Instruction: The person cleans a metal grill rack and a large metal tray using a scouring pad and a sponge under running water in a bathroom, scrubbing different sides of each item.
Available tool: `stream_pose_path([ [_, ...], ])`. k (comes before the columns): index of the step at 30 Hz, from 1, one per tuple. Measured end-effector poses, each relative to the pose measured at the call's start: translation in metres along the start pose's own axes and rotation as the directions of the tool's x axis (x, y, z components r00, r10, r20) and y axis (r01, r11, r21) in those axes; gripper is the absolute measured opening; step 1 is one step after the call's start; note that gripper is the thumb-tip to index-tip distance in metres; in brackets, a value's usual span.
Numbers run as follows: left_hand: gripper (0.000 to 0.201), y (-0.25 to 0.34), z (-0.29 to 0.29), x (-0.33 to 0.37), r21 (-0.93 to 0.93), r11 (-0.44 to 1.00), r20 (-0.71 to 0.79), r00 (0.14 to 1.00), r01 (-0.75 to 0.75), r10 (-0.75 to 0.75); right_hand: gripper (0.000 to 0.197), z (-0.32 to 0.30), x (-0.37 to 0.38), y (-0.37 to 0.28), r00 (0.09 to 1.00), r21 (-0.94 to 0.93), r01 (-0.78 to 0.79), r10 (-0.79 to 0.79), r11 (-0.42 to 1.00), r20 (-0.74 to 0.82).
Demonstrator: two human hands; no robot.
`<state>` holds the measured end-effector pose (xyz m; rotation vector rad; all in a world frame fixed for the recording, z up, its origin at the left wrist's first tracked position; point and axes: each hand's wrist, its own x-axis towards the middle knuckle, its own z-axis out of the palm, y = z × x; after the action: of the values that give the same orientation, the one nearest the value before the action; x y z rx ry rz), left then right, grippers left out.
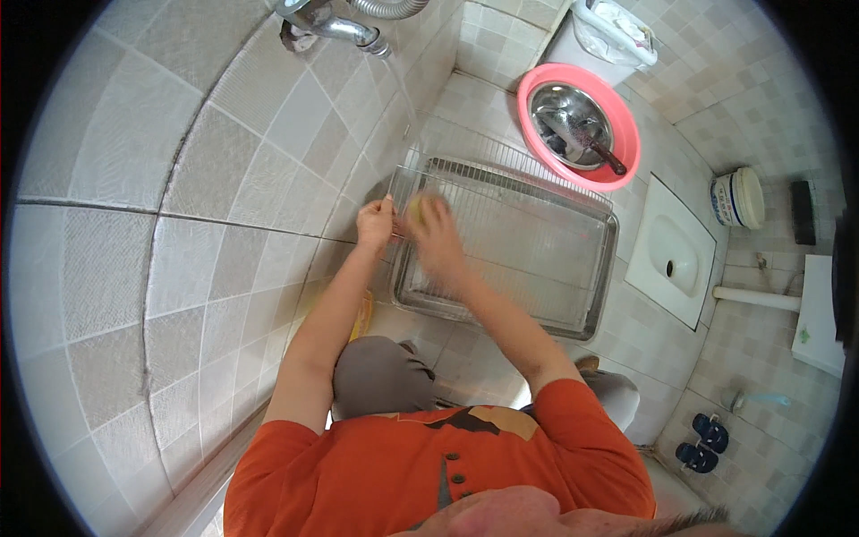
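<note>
Left of the frame's centre, a wire rack [501, 163] is resting over a metal tray [601, 277], and a wet grip could be its weak point.
The left hand [376, 222] is closing its fingers around the rack's left edge; the right hand [434, 231], blurred, is curling loosely and seems to be holding a yellowish pad [415, 210] against the wires. Hard pressure on wet metal could skid the rack across the tray or catch a finger between wires. From the upper left, the tap [344, 31] is running, so its stream could splash the floor. Toward the upper right, a pink basin [629, 134] is standing close enough that a swinging rack could knock it.
</note>
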<state>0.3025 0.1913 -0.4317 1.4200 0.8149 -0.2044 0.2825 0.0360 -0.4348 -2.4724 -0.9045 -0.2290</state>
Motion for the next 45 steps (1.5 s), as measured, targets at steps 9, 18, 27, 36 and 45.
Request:
stream_pose_path([
  [9,0.036,0.006,0.007,-0.015,0.009,1.0,0.08,0.997,-0.014,0.013,0.042,-0.04,0.014,0.083,0.914,0.15,-0.381,0.396,0.912,-0.088],
  [18,0.035,0.016,-0.008,-0.01,0.062,0.989,-0.166,0.975,-0.137,0.146,0.052,0.022,-0.064,0.016,0.937,-0.19,-0.342,0.318,0.92,-0.145],
  [27,0.035,0.035,0.002,-0.033,0.083,0.984,-0.135,0.976,-0.16,0.17,0.049,-0.03,-0.014,0.118,0.779,-0.153,-0.613,0.56,0.775,-0.283],
  [36,0.033,0.054,-0.002,-0.047,0.072,0.985,-0.122,0.979,-0.157,0.165,0.055,-0.071,-0.006,0.155,0.889,-0.194,-0.43,0.378,0.882,-0.257],
  [45,0.034,0.012,-0.01,-0.029,-0.006,0.985,-0.152,0.973,-0.175,0.172,0.047,-0.007,-0.177,0.032,0.932,-0.215,-0.348,0.311,0.912,-0.188],
])
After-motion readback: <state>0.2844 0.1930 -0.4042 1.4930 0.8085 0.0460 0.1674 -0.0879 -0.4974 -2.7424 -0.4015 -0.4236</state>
